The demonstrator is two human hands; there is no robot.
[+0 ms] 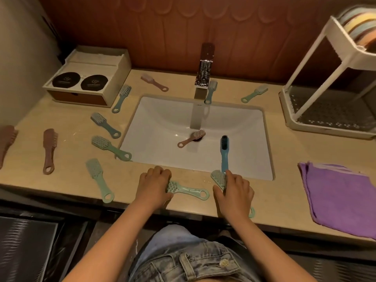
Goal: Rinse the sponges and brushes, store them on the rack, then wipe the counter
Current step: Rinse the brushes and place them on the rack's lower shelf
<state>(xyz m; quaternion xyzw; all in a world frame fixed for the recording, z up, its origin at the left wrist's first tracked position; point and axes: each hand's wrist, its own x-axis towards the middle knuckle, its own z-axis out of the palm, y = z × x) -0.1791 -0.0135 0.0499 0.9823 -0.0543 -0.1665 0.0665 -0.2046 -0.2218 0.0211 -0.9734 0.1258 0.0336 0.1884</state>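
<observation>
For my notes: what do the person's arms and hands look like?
Both arms are bare, no sleeves in view. The left hand and right hand show no gloves, rings, watch or bracelet. Below them is blue denim clothing with a pale button.

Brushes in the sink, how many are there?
2. A pink brush lies over the drain; a blue brush with black bristles is at the front edge, near the right hand.
</observation>
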